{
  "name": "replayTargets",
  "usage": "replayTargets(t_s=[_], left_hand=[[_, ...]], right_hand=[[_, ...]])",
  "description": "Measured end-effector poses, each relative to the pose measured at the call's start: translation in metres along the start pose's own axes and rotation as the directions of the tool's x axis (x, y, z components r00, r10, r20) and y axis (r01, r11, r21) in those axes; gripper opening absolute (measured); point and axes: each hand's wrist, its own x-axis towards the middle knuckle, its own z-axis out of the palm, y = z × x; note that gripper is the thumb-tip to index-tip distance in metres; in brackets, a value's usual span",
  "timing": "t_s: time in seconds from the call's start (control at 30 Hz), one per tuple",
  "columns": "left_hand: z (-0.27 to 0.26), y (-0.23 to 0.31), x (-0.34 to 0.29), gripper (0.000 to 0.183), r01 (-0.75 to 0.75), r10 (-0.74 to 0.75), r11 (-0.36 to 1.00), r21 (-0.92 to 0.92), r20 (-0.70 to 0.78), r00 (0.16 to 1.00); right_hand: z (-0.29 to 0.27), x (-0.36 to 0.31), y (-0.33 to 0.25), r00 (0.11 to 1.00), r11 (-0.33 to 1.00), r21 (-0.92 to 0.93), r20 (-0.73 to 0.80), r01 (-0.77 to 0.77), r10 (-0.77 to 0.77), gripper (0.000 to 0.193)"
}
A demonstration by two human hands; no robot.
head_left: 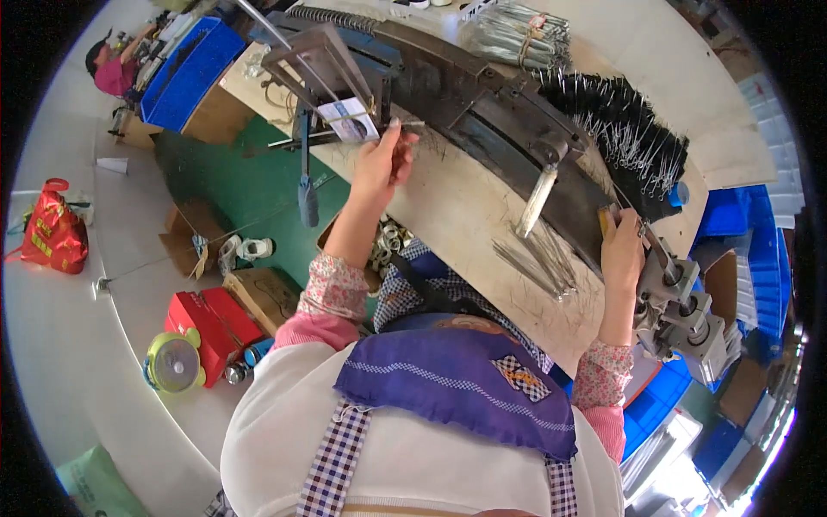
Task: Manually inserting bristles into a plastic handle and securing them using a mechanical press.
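Observation:
My left hand [382, 164] is at the left end of a long dark metal machine [469, 95], with thumb and fingers closed beside a metal-framed guard [320, 65] that carries a white card [348, 119]. What its fingertips hold is too small to tell. At the machine's right end, my right hand [622, 250] is closed next to a small yellow piece [604, 221]; its grip is partly hidden. Between the hands, a lever with a pale wrapped handle [538, 200] sticks out toward me. Several thin metal wires [543, 265] lie on the worktable [465, 224] in front of it.
Black-bristled wire brushes [620, 129] lie piled behind the machine, near a tied bundle of wires [525, 34]. Metal clamp blocks [680, 310] stand right of my right hand. A grey-handled lever [307, 198] hangs at the left. Blue bins [194, 73] and a red box [211, 323] stand farther out.

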Motion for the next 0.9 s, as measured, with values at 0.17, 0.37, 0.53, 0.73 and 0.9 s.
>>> replayTargets(t_s=[0.17, 0.37, 0.53, 0.73, 0.9], left_hand=[[0.007, -0.008, -0.006, 0.034, -0.088, 0.096, 0.986, -0.142, 0.046, 0.994], [0.002, -0.020, 0.007, 0.027, -0.232, 0.231, 0.972, -0.023, -0.052, 0.972], [0.039, -0.032, -0.037, 0.024, -0.250, 0.252, 0.966, 0.063, -0.033, 0.967], [0.194, -0.018, -0.119, 0.031, -0.003, -0.149, 0.984, 0.178, 0.836, 0.529], [0.217, -0.046, -0.083, 0.030, 0.286, -0.305, 0.947, 0.144, 0.681, 0.666]], right_hand=[[-0.004, -0.008, 0.007, 0.999, 0.993, 0.115, 0.034, -0.025, 0.021, 0.030], [-0.012, -0.003, -0.003, 0.987, 0.999, 0.031, 0.160, -0.017, 0.012, 0.027], [-0.001, 0.000, -0.002, 0.980, 0.998, 0.002, 0.190, -0.056, 0.055, 0.034], [-0.003, -0.010, 0.003, 0.995, 0.994, 0.104, 0.098, -0.014, 0.003, 0.020], [-0.038, -0.045, -0.016, 0.954, 0.942, 0.152, -0.039, 0.301, -0.298, 0.008]])
